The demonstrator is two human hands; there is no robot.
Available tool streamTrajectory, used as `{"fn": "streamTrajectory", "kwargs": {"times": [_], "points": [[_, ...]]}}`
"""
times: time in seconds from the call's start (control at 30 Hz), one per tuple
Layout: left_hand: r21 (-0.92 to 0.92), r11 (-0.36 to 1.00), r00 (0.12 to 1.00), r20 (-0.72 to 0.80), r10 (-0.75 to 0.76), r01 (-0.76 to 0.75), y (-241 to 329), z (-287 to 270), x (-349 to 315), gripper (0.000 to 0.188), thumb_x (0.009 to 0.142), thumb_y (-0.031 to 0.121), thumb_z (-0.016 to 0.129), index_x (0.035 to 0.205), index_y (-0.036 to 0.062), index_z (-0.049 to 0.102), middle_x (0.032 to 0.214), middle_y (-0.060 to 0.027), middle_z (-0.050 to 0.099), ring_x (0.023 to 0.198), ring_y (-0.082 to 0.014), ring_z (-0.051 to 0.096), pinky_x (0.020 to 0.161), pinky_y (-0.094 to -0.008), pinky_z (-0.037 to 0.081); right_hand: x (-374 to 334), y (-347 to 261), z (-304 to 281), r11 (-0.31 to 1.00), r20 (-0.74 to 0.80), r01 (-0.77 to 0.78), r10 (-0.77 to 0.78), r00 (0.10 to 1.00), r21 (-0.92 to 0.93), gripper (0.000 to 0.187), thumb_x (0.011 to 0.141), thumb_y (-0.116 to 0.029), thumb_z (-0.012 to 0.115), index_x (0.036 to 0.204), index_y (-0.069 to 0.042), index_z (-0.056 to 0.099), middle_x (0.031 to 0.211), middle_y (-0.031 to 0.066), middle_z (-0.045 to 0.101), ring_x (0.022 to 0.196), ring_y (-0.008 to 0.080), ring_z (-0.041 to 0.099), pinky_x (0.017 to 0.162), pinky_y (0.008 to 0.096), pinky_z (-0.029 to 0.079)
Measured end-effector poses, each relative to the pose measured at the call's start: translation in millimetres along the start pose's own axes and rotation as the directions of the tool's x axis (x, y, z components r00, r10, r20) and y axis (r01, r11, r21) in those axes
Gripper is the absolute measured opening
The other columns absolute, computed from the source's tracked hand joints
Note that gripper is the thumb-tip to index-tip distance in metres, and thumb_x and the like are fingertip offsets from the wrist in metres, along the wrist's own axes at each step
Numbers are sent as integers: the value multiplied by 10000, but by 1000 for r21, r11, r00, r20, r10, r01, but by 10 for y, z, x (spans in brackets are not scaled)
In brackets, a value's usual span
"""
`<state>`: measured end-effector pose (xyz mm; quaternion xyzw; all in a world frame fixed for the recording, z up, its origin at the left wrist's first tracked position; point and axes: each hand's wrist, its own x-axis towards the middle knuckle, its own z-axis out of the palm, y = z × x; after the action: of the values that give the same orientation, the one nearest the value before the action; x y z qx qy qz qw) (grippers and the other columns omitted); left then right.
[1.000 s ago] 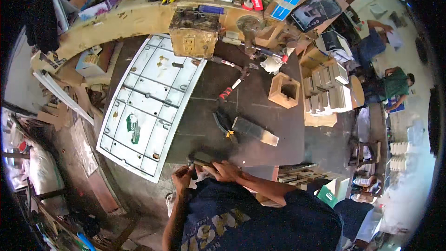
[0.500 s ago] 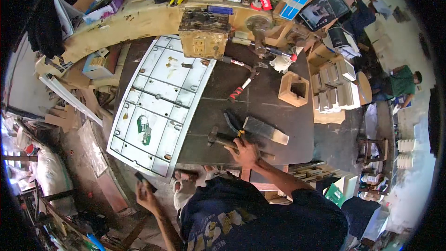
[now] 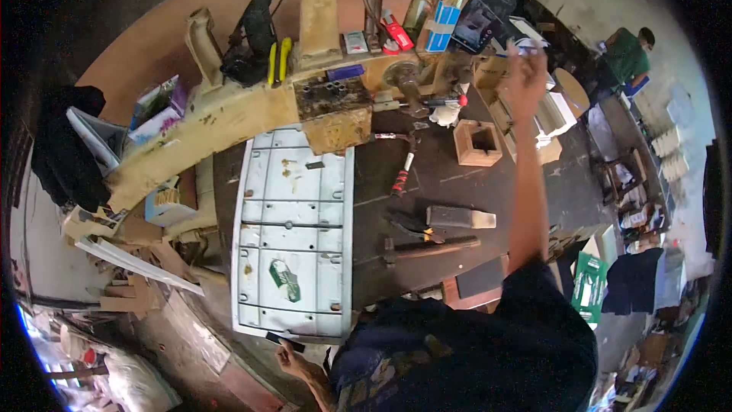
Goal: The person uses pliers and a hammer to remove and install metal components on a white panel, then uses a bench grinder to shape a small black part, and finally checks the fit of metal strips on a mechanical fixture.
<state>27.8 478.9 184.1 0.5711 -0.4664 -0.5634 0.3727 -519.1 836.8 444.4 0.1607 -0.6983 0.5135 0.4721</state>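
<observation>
Left hand [image 3: 293, 361] pinches dark strip [image 3: 293, 346]; right hand [image 3: 526, 80], grip unclear, partly hides tan box [image 3: 490, 76].

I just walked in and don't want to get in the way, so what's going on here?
Someone at a dark table is holding a small dark flat piece in the left hand, by the near edge of a white panel. The right hand is stretched far forward on the right, too blurred to tell whether it holds anything. A wooden-handled hammer and a red-gripped hammer lie on the table.
</observation>
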Motion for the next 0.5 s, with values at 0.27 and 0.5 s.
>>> {"fn": "streamTrajectory", "kwargs": {"times": [0.27,0.5], "points": [[-57,998,996,91,24,-19,90,-20,452,268,913,220,695,752,97,519,717,47,417,705,-100,369,652,-291,286,896,92,251,974,225,23,29,974,-227,669,860,-307,752,1430,-96,472,862,56,692,740,56,565,643,219,474],[-55,989,960,239,147,-138,413,234,729,367,949,225,650,681,104,430,678,41,437,676,-94,372,666,-288,312,873,331,307,962,117,47,-15,993,-270,642,816,-399,783,1359,-133,566,853,63,716,779,84,637,655,226,503]]}}
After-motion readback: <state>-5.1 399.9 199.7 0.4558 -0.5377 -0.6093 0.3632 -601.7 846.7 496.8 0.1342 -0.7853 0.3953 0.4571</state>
